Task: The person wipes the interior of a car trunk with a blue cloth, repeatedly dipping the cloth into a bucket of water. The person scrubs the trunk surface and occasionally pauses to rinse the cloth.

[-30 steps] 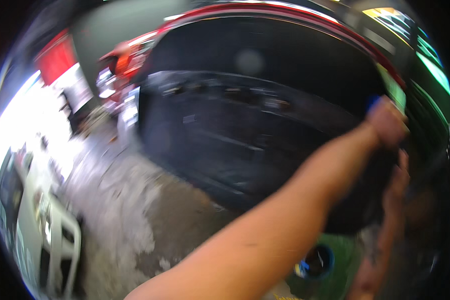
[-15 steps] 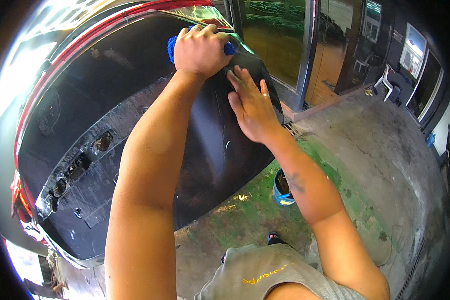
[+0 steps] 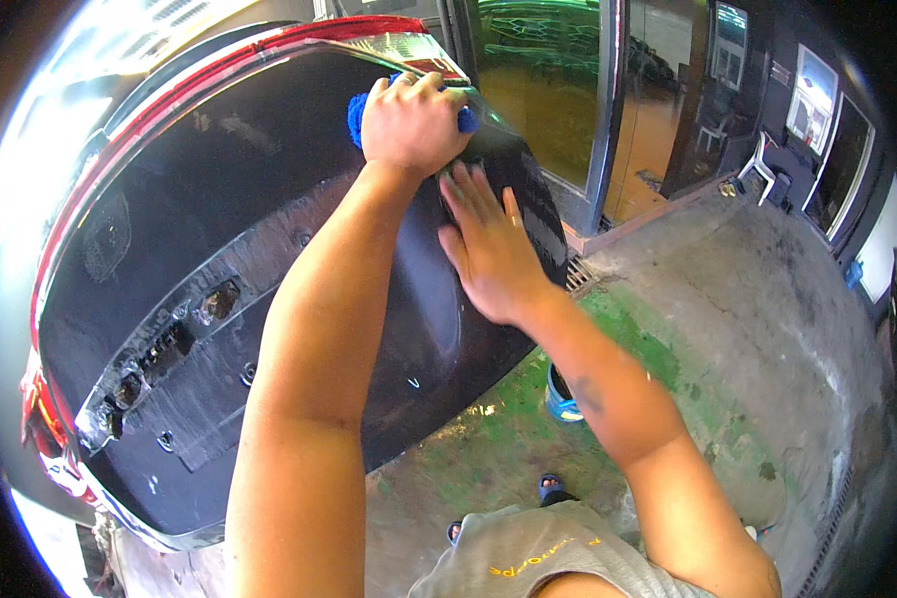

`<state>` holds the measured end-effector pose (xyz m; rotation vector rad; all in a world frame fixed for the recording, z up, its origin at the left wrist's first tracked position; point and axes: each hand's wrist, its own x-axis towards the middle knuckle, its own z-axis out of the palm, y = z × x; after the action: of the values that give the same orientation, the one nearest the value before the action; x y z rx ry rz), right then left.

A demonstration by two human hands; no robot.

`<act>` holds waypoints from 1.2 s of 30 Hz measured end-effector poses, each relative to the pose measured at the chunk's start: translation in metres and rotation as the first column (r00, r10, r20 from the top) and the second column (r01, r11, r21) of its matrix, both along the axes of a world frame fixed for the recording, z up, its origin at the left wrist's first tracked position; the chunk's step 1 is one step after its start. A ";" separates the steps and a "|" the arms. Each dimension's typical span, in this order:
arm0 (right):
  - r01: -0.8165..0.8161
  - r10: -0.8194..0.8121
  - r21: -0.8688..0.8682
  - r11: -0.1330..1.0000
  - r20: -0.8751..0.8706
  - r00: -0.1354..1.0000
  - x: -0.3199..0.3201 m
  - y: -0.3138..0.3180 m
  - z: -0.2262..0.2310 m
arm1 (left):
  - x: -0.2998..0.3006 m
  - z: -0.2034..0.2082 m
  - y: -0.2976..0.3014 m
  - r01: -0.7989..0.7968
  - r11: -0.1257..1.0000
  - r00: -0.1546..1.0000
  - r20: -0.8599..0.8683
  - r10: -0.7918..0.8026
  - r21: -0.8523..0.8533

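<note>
My left hand (image 3: 416, 128) is closed round a blue cloth (image 3: 357, 120), which bulges out on both sides of the fingers. It presses the cloth against the upper right part of a dark car tailgate (image 3: 448, 339), just below the clear and red tail light (image 3: 419, 48). Lower and to the right, my right hand (image 3: 493, 244) lies flat along the tailgate with its fingers stretched and slightly blurred. Nothing shows in this hand, though its palm side is hidden. A recessed strip with several holes (image 3: 220, 300) crosses the panel left of my left forearm.
A blue bucket (image 3: 562, 397) stands on the stained concrete floor (image 3: 718, 299), partly behind my right forearm. Beyond the car are a glass door (image 3: 538, 100) and a white plastic chair (image 3: 757, 171). My sandalled feet (image 3: 551, 485) are close to the tailgate's lower edge.
My left hand and the cloth have shifted slightly down and right in the picture. My right hand has slid down and a little left along the panel. The whole view has tilted slightly.
</note>
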<state>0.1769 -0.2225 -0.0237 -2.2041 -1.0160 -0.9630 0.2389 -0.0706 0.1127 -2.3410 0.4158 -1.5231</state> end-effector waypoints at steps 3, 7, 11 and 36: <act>-0.135 0.117 -0.087 0.987 -0.189 0.975 -0.075 -0.022 -0.066 | -0.003 -0.005 0.009 0.024 1.000 1.000 0.017 -0.024 0.011; -0.089 0.068 -0.121 0.989 -0.169 0.983 -0.092 -0.038 -0.082 | 0.000 -0.004 -0.001 0.016 1.000 1.000 -0.006 -0.016 -0.003; -0.012 0.010 -0.022 1.000 -0.096 0.995 -0.004 0.002 0.009 | -0.004 0.004 -0.004 0.016 1.000 0.999 -0.043 -0.016 -0.008; 0.097 0.544 0.810 0.578 -0.472 0.694 -0.044 -0.209 -0.137 | -0.096 -0.172 -0.129 0.191 0.965 0.976 -0.071 -0.206 -0.182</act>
<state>0.1326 -0.4315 -0.1605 -1.3587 -0.3588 -0.2581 0.1431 -0.1992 -0.0592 -2.5773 0.5765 -1.6063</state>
